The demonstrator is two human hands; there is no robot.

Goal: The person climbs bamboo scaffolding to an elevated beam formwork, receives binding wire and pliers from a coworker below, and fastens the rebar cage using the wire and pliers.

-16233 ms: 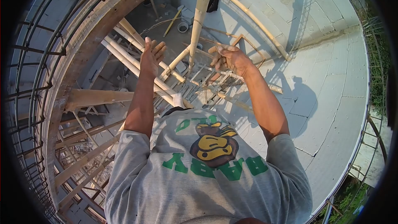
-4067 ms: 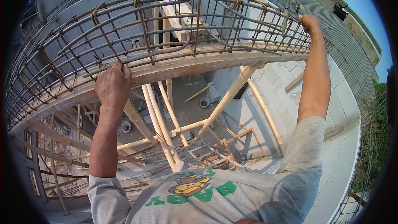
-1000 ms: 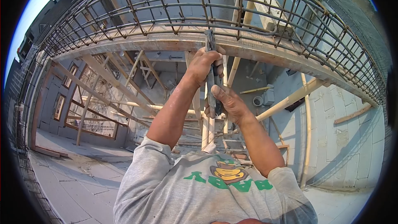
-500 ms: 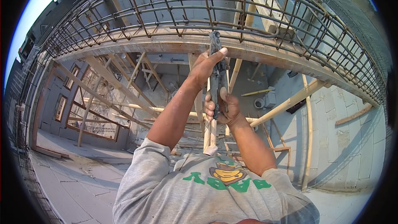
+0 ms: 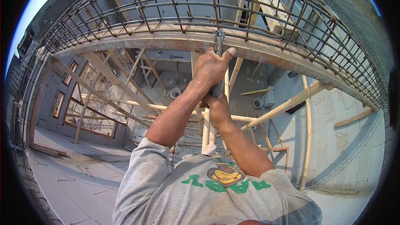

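My left hand (image 5: 211, 66) wraps round the upper part of a grey jointed metal tool that looks like pliers (image 5: 218, 37), its thumb stretched along the side. The tool's head points away from me and overlaps the front edge of a long wooden formwork board (image 5: 175, 41), just below the steel bars. Lower down, my right hand (image 5: 217, 107) is closed round the tool's handle end, its fingers mostly hidden. Beyond the tool head runs a rebar cage (image 5: 183, 4) of long bars and tied stirrups.
Slanting bamboo poles (image 5: 287, 105) prop the formwork from below. Far beneath are a floor with scattered timber, a white bucket (image 5: 258, 102) and another bucket (image 5: 175, 92). Block walls (image 5: 346, 141) stand on both sides, with a window frame (image 5: 91, 118) at the left.
My right hand has turned so its back faces up and has come nearer my left hand. The tool has rolled, showing its head narrower. The view has shifted slightly.
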